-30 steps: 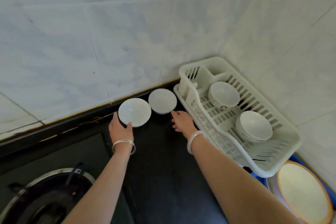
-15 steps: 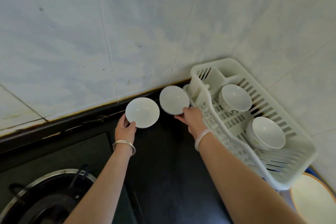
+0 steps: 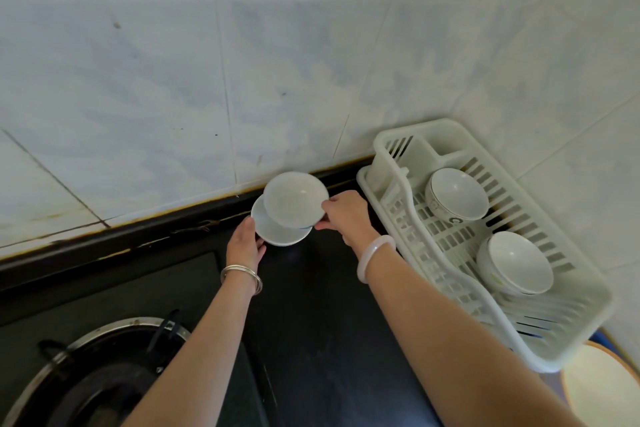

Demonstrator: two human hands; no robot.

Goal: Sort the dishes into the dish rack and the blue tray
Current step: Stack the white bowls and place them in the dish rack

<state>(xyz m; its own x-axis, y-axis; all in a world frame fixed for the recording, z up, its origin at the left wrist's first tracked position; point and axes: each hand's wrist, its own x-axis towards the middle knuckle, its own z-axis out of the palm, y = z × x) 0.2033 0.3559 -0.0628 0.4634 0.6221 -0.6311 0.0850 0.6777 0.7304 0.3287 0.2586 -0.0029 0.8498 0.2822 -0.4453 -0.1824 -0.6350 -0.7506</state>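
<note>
My right hand (image 3: 346, 217) grips a small white saucer (image 3: 295, 199) by its right rim and holds it tilted over a second white saucer (image 3: 277, 232). My left hand (image 3: 244, 244) holds that lower saucer by its left edge, above the dark counter near the wall. The white plastic dish rack (image 3: 391, 184) stands to the right in the corner, with two white bowls (image 3: 456, 193) (image 3: 515, 262) in it. A sliver of the blue tray (image 3: 596, 336) shows at the lower right, holding an orange-rimmed plate (image 3: 602, 388).
A gas stove burner (image 3: 93, 374) sits at the lower left on the black counter (image 3: 311, 305). Tiled walls (image 3: 207, 80) close in behind and to the right. The rack has a cutlery compartment (image 3: 415, 152) at its far end.
My right hand lifted its saucer and carried it left, over the saucer in my left hand. The two saucers, side by side before, now overlap. The view shifted left.
</note>
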